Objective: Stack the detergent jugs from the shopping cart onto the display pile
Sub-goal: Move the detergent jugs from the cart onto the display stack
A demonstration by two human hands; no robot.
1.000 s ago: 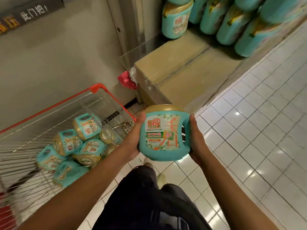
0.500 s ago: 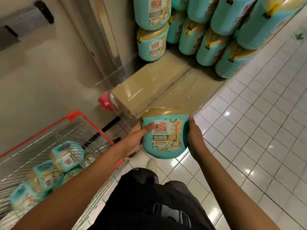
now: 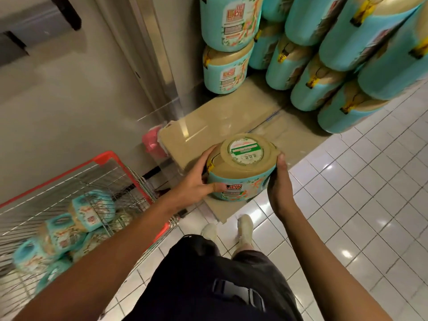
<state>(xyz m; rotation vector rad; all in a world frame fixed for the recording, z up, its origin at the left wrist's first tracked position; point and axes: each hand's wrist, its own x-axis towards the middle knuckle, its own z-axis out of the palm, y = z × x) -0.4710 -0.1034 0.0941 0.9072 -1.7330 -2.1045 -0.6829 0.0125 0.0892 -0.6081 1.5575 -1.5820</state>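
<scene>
At your far left, the red-framed shopping cart [image 3: 111, 163] has slid toward the edge of view compared with a second ago, and several teal detergent jugs [image 3: 91, 210] lie jumbled on their sides in its wire basket, waiting their turn. That shift reads as you having turned away from the cart and stepped up to the display.

Your left hand [image 3: 192, 186] is wrapped on the left flank of the held jug [image 3: 240, 167], fingers spread and curled over the gold shoulder, thumb pressed along the teal label. Half a second ago the jug faced you label-first, held clear of the floor tiles; now you look down on its gold cap, and its base sits at or just above the near corner of the cardboard platform [image 3: 231, 117]. I cannot tell whether it is touching yet.

Your right hand [image 3: 279, 186] clamps the opposite side, palm flat against the jug, fingertips up by the cap rim. Both hands are gripping; nothing is released.

Further right and behind, the display pile [image 3: 324, 66] rises in stacked rows of the same jugs, with bare cardboard between it and the one you hold. In my judgement this jug is starting a new front row, so square it on the cardboard before letting go, since that near corner overhangs the tiles by your shoes [image 3: 245, 228].
</scene>
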